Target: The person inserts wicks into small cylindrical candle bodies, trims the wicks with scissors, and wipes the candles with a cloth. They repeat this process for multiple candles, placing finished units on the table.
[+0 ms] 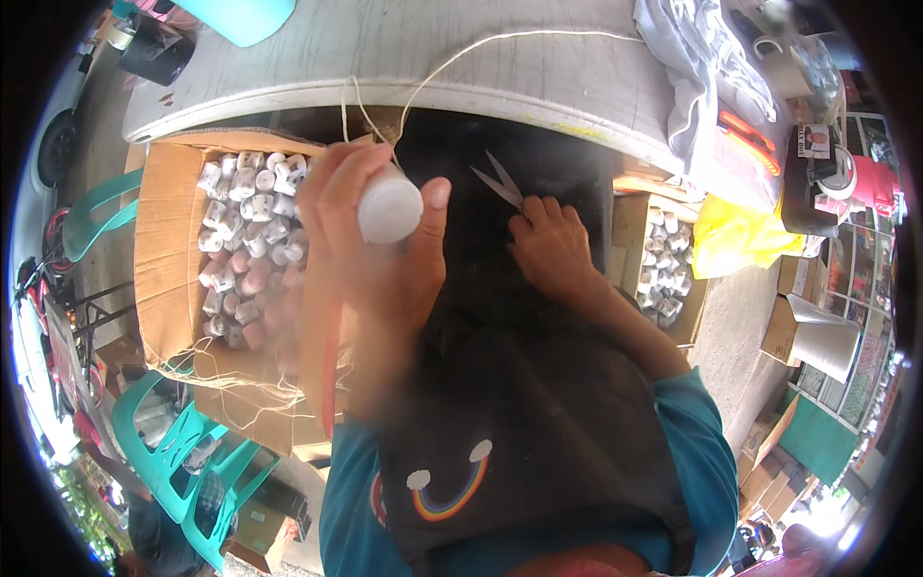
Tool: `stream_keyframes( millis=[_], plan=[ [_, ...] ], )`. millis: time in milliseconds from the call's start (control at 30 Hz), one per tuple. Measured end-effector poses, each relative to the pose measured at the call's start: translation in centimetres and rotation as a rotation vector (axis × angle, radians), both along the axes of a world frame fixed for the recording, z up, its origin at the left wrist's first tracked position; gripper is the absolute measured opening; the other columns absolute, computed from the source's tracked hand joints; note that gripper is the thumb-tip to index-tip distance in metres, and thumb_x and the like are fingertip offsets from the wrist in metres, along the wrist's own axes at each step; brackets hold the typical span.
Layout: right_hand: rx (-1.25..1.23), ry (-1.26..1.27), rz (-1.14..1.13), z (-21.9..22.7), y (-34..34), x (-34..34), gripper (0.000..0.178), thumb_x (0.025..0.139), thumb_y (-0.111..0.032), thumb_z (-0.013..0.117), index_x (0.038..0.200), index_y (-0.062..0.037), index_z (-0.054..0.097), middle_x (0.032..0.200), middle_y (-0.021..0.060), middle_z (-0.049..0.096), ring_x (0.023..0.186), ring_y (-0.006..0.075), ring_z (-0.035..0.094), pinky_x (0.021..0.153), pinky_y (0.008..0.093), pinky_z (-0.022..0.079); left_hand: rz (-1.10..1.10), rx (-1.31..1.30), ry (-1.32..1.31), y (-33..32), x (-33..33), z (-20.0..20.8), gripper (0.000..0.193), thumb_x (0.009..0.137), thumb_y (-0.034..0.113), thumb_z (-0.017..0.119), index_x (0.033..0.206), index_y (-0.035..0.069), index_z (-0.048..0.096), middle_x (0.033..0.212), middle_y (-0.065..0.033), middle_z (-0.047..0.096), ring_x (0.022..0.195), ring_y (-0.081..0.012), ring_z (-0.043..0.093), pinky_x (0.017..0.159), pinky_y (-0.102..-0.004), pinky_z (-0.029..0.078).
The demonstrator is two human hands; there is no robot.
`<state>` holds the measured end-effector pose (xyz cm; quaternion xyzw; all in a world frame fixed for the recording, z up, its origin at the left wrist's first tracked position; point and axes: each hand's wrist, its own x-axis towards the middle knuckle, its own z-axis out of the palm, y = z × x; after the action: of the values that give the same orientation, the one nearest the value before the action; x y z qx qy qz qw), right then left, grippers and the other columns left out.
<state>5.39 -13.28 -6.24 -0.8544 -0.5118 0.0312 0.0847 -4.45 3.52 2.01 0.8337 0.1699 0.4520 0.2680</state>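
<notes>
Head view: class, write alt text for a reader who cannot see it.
The left hand holds up a small white spool trailing pale string, while the right hand holds open scissors. A cardboard box of similar spools sits to the left.

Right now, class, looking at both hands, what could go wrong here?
1. The right hand holds open scissors close to the left hand; a slip might nick a finger.
2. The string trailing from the white tube across the table could snag.
</notes>
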Motion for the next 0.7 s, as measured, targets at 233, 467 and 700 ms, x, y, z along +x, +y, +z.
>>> stream_keyframes(
  millis=[233, 467, 700],
  plan=[
    [-0.13, -0.153, -0.101, -0.6, 1.8, 0.8, 0.037, 0.079, -0.012, 0.061, 0.115, -0.0074, 0.055, 0.082, 0.0081, 0.06, 0.08, 0.0258, 0.057, 0.071, 0.0388, 0.043, -0.195, -0.189, 0.045, -0.5, 0.4, -1.4, 0.041, 0.074, 0.006, 0.079, 0.108, 0.003, 0.058, 0.107, -0.0093, 0.06, 0.097, -0.0211, 0.058, 0.084, -0.0315, 0.045],
    [0.217, 0.715, -0.437, 2.7, -3.0, 1.3, 0.033, 0.087, -0.011, 0.06, 0.12, -0.007, 0.057, 0.077, 0.0095, 0.06, 0.077, 0.0304, 0.059, 0.069, 0.0383, 0.046, -0.344, -0.654, -0.029, -0.8, 0.8, -2.2, 0.04, 0.071, 0.01, 0.082, 0.102, 0.006, 0.057, 0.098, -0.0058, 0.061, 0.085, -0.0161, 0.059, 0.074, -0.029, 0.049],
    [0.266, 0.436, -0.18, 1.6, -4.8, 1.4, 0.014, 0.092, -0.015, 0.056, 0.094, -0.0055, 0.067, 0.083, 0.0083, 0.065, 0.069, 0.0207, 0.059, 0.063, 0.0314, 0.047, -0.421, -0.836, 0.112, -2.0, 2.1, -2.7, 0.026, 0.074, 0.009, 0.079, 0.087, 0.004, 0.058, 0.078, -0.0028, 0.061, 0.071, -0.0083, 0.056, 0.064, -0.0254, 0.047]
  ],
)
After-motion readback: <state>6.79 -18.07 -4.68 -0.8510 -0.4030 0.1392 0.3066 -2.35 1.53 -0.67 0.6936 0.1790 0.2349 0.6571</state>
